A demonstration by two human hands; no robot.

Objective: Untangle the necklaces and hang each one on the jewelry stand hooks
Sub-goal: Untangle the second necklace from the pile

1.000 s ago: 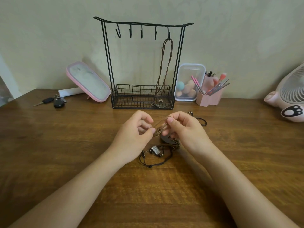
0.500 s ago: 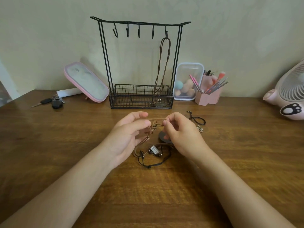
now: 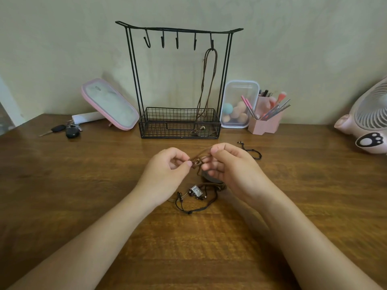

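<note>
**Two hands pinched a knotted cord**

At frame centre, the left hand [image 3: 165,174] and right hand [image 3: 232,166] each pinched the brown cord necklace [image 3: 196,163]. The tangled necklaces [image 3: 196,193] lay just below it. Upper centre, a hung necklace [image 3: 209,80] occupied the jewelry stand [image 3: 129,65]'s rightmost hook.

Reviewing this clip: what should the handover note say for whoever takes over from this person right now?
Left hand: pinches the brown cord at its knot, above the table.
Right hand: pinches the same cord from the other side.
Done: one necklace hangs from the rightmost hook of the stand; the other four hooks are bare.
Left: work the held cord loose, clear the tangle lying below the hands, and hang each piece. A black cord lies apart, right of the right hand.
</note>
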